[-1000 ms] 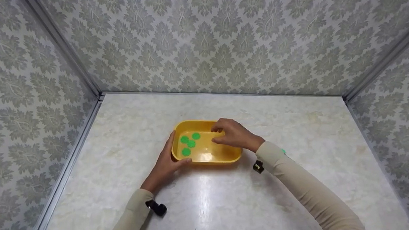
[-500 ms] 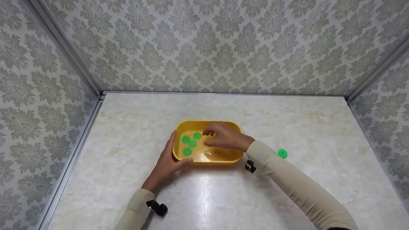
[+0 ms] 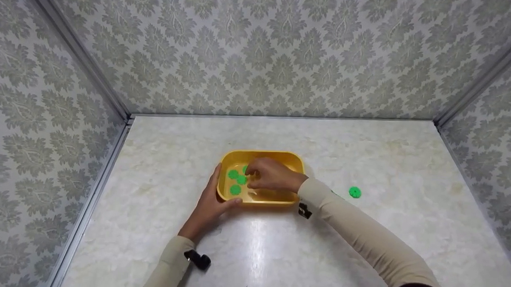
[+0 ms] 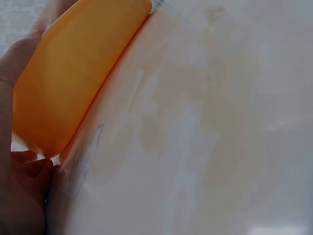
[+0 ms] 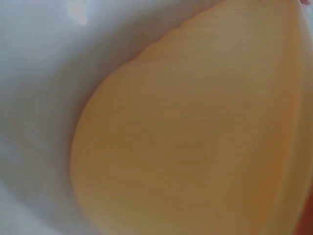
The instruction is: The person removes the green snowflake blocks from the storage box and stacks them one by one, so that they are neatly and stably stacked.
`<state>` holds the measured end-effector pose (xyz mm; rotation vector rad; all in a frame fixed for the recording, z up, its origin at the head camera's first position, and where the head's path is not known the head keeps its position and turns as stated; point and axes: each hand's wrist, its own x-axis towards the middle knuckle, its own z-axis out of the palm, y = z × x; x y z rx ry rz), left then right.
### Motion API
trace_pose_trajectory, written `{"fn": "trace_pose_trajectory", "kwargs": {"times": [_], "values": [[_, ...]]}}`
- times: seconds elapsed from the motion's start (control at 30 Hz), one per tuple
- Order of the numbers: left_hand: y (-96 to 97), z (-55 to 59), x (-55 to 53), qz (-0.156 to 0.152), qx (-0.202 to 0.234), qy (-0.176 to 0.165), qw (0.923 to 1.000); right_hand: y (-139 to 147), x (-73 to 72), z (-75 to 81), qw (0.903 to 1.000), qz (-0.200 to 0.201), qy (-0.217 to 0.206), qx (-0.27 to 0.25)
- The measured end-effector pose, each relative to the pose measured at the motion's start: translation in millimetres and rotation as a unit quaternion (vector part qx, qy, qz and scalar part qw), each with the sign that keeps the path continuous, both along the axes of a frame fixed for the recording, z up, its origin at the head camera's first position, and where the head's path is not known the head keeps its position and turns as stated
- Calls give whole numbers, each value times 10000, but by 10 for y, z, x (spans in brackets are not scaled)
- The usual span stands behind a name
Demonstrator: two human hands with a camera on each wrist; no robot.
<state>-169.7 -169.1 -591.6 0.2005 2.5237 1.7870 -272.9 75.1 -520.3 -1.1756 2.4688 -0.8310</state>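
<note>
A yellow plastic tub (image 3: 260, 201) stands on the table, its outer wall filling much of the right wrist view. My left hand (image 3: 208, 203) grips its left end, thumb over the front rim and fingers along the side. Small green notched plastic discs lie at the tub's left end, among them one disc (image 3: 235, 189) near the front and another disc (image 3: 233, 174) behind it. My right hand (image 3: 275, 175) reaches down inside the tub, fingers bent and thumb apart from them. Its fingertips are right at the rearmost disc, which they partly cover.
Right of the tub, a green disc (image 3: 355, 192) lies on the marbled table (image 3: 386, 165). A sliver of green shows beside the right sleeve (image 3: 354, 223). Patterned wall panels (image 3: 258, 54) enclose the table at the back and both sides.
My right hand has moved left and lower inside the tub, toward the green discs. The disc on the table has come into view from behind the sleeve. My left hand keeps its hold.
</note>
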Motion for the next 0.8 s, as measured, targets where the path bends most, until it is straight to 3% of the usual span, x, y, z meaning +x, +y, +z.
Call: {"fn": "trace_pose_trajectory", "kwargs": {"times": [0.33, 0.8], "values": [[8, 23, 28, 9, -22, -80, 10000, -127, 21, -79, 9996, 277, 5, -22], [-4, 4, 25, -45, 61, -7, 10000, -275, 108, -158, 9999, 135, -29, 54]]}}
